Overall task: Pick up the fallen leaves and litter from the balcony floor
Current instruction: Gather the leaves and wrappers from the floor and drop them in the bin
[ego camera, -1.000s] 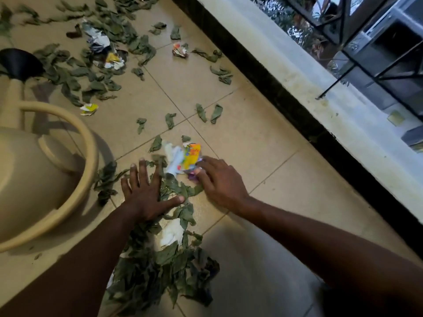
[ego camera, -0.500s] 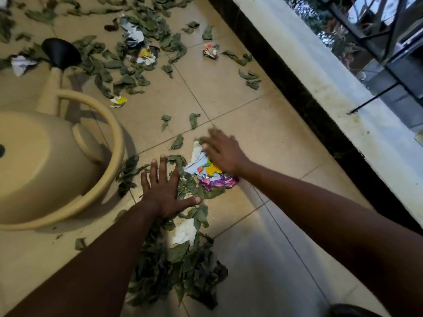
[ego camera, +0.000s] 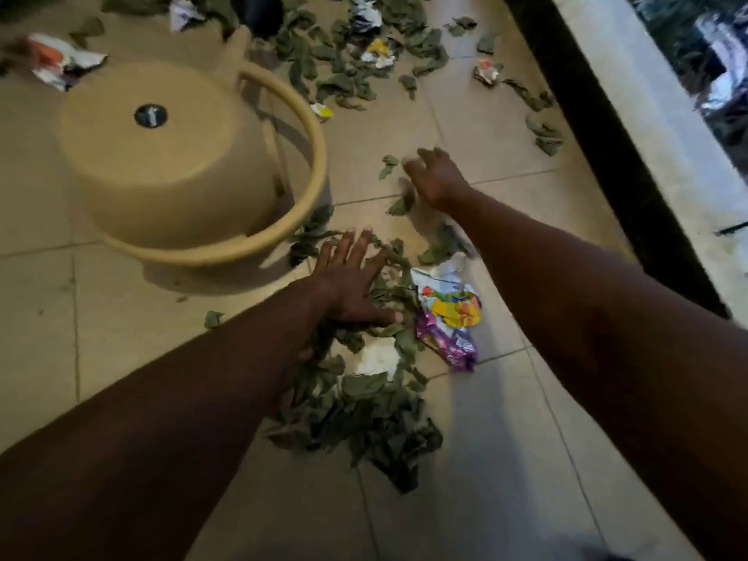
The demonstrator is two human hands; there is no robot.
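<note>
A heap of dry green leaves (ego camera: 364, 415) lies on the tiled balcony floor in front of me, with a white paper scrap (ego camera: 376, 358) in it. My left hand (ego camera: 352, 285) rests flat on the heap's far end, fingers spread. A crumpled colourful wrapper (ego camera: 449, 313) lies just right of that hand. My right hand (ego camera: 437, 178) reaches further out with loosely bent fingers over a few loose leaves (ego camera: 398, 204) and holds nothing. More leaves and litter (ego camera: 356, 54) are scattered at the far end.
A beige watering can (ego camera: 162, 164) lies to the left, its handle close to my left hand. A low wall with a dark base (ego camera: 599, 147) runs along the right. More crumpled wrappers (ego camera: 60, 62) lie at the far left and near the wall (ego camera: 485, 72).
My right hand let go of the colourful wrapper and moved forward to the loose leaves further out. The wrapper now lies beside the heap. My left hand stays on the leaves.
</note>
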